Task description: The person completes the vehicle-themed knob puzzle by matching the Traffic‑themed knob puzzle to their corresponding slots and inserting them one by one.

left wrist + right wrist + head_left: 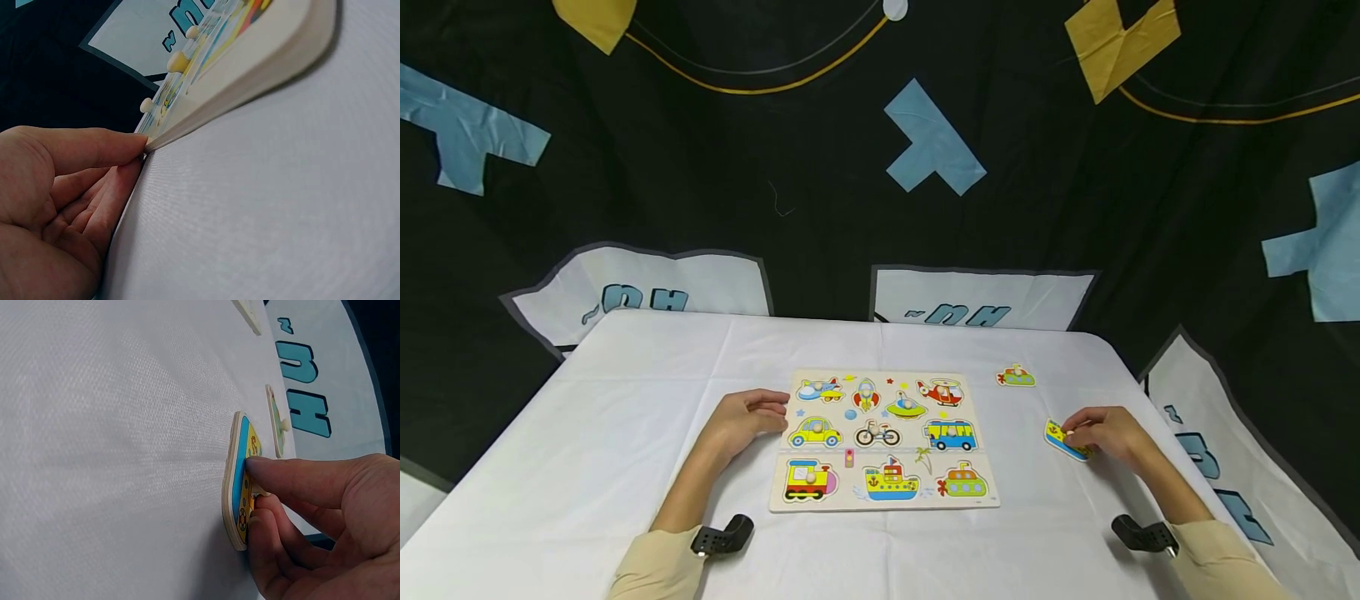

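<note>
My left hand (741, 425) lies at the left edge of a wooden knob puzzle board (837, 506), its fairly straight thumb and fingertips touching the rim. In the left wrist view the thumb meets the board edge, with the other fingers bent loosely below. To the board's right, my right hand (1105, 432) pinches a boat puzzle piece (1064, 442) by its knob. The right wrist view shows the boat piece (240, 481) tilted, its blue and yellow face toward my fingers. A green submarine piece (1017, 377) rests farther back on the table.
Knobbed pieces such as a car (815, 432), a bus (950, 434) and a train (809, 481) sit in the board. Pictures of a boat (892, 483) and a submarine (962, 481) show along its front row. A white cloth (625, 417) covers the table before a dark curtain (820, 192).
</note>
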{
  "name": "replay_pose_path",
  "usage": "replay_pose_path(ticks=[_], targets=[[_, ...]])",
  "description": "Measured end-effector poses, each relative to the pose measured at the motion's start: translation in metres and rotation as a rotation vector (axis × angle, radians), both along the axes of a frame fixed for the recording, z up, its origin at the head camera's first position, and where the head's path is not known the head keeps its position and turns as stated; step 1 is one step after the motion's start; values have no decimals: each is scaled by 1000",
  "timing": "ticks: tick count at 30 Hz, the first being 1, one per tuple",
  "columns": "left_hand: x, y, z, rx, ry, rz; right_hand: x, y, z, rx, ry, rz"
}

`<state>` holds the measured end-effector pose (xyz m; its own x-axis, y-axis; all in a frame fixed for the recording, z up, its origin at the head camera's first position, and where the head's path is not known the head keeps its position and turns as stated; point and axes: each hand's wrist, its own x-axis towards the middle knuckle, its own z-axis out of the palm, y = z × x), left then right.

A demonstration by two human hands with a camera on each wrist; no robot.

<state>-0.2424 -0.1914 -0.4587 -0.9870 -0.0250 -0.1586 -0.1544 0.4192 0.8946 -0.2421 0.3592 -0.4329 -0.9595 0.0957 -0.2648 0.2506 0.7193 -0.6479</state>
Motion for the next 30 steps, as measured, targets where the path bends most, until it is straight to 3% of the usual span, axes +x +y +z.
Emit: replay_pose_path(ticks=[16,30], targets=[[0,-1,-2,-3,7,-5,-1,-11,6,58,35,26],[0,-2,0,-8,3,-8,-5,-51,21,34,77,142]])
